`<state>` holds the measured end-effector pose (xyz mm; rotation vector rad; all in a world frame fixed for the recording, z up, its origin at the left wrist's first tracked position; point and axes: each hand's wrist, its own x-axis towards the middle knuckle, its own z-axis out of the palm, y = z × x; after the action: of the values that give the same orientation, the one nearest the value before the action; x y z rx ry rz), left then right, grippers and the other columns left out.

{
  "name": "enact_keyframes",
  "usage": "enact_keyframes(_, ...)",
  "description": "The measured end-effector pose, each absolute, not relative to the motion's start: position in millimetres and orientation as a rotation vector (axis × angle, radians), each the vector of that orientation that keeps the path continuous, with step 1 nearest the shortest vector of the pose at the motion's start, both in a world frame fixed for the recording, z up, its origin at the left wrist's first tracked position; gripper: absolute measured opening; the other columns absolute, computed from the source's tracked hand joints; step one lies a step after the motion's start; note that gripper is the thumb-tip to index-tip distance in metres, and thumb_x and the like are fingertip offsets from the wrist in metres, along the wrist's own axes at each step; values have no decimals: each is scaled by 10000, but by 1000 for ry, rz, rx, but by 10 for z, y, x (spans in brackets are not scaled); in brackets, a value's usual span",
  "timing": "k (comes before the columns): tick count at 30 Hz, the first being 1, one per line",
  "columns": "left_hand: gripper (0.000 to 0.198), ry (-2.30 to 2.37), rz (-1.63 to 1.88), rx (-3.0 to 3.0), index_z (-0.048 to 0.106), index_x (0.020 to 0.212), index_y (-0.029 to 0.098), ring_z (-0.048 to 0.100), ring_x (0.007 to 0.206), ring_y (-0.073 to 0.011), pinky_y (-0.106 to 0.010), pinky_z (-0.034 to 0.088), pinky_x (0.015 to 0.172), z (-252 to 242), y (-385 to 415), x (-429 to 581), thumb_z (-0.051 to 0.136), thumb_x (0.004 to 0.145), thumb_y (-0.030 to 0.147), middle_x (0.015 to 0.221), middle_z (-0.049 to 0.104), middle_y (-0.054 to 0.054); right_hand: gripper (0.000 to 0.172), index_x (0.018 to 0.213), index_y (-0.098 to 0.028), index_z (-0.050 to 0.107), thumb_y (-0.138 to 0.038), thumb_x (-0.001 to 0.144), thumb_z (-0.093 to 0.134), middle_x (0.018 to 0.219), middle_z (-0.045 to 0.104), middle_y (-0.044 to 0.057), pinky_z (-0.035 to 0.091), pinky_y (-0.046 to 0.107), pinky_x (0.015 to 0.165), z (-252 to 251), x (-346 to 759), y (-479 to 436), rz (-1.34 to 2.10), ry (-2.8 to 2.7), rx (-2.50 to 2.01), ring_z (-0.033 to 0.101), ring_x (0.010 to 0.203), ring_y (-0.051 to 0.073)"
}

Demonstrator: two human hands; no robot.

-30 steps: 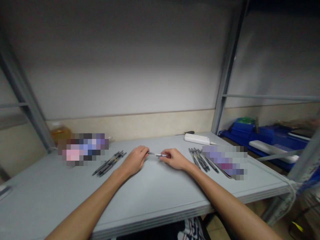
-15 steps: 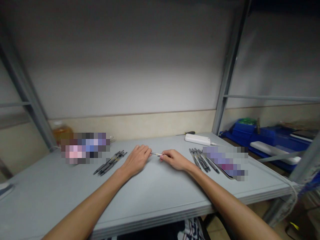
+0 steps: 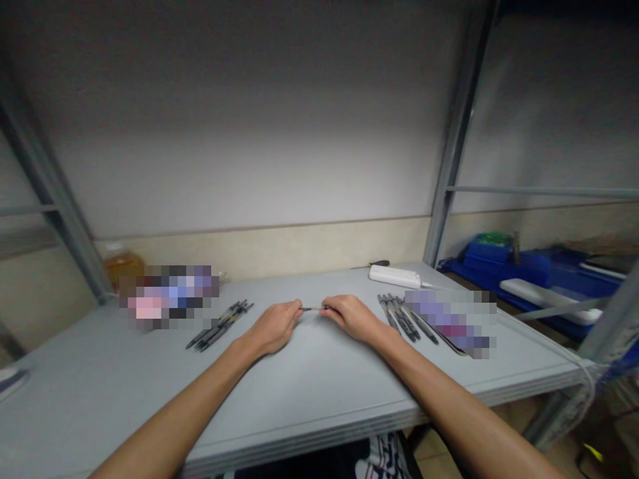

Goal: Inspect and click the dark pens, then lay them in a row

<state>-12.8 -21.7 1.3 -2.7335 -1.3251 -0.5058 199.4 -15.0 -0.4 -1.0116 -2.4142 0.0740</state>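
Just above the grey table (image 3: 309,386), a thin pen (image 3: 312,309) spans the gap between my two hands, lying nearly level. My left hand (image 3: 273,328) is closed on one end, fingers pinched together. The other end sits in the closed fingers of my right hand (image 3: 352,317). Only the pen's middle shows, dark with a yellowish band; my fingers hide the ends. A bundle of dark pens (image 3: 219,327) lies to the left of my left hand. More dark pens (image 3: 403,318) lie side by side to the right of my right hand.
At the back right are a white power strip (image 3: 394,276) with a cable and a screwdriver (image 3: 380,263). A blurred flat item (image 3: 449,322) lies beside the right pens. A bottle (image 3: 122,266) and blurred items (image 3: 170,296) stand back left. Metal posts (image 3: 456,140) frame the table.
My right hand has turned over and closed further round its end of the pen. My left hand has rotated slightly, its knuckles lower. The pens on the table have not moved.
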Motion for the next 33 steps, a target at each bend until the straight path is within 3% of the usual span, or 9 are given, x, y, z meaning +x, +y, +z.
enact_keyframes(6, 241, -1213, -830, -2685, 501, 977, 166, 521, 852, -193, -332, 410, 781, 75, -180, -180, 328, 898, 314, 910, 576, -82, 271, 802, -151, 622, -331, 882, 436, 648, 594, 35, 304, 207, 566, 19, 2018, -133, 128, -2283, -1098, 493, 583, 120)
enact_keyframes(14, 360, -1310, -842, -2675, 557, 740, 168, 520, 705, -176, -302, 403, 702, 15, -117, -217, 257, 908, 273, 702, 561, -54, 240, 863, -151, 661, -319, 855, 490, 729, 647, 60, 343, 215, 615, 14, 2039, -112, 174, -2281, -973, 531, 649, 132)
enact_keyframes(22, 321, -1428, -1086, -2753, 525, 823, 177, 522, 682, -158, -276, 391, 677, 27, -136, -177, 270, 903, 354, 706, 562, -20, 288, 922, -124, 674, -343, 808, 525, 733, 654, 49, 397, 238, 623, 37, 2013, -106, 480, -2050, -1053, 518, 624, 124)
enact_keyframes(25, 275, -1484, -1148, -2754, 487, 874, 179, 501, 642, -144, -261, 385, 642, 37, -158, -172, 288, 896, 368, 679, 529, 6, 291, 820, -116, 676, -346, 809, 498, 672, 618, 34, 395, 222, 543, 25, 2015, -75, 646, -1957, -1048, 490, 581, 112)
enact_keyframes(29, 214, -1445, -1150, -2778, 462, 917, 177, 478, 617, -131, -248, 377, 618, 45, -179, -169, 375, 862, 364, 700, 519, 16, 292, 845, -114, 645, -375, 742, 564, 670, 583, 25, 369, 200, 409, 4, 2033, -20, 870, -1773, -1023, 449, 491, 90)
enact_keyframes(33, 245, -1401, -1130, -2756, 497, 801, 173, 481, 638, -139, -252, 365, 633, 46, -167, -172, 325, 880, 328, 685, 528, 0, 287, 799, -118, 629, -377, 676, 628, 699, 591, 32, 390, 200, 410, 16, 2039, -5, 924, -1695, -975, 465, 512, 91)
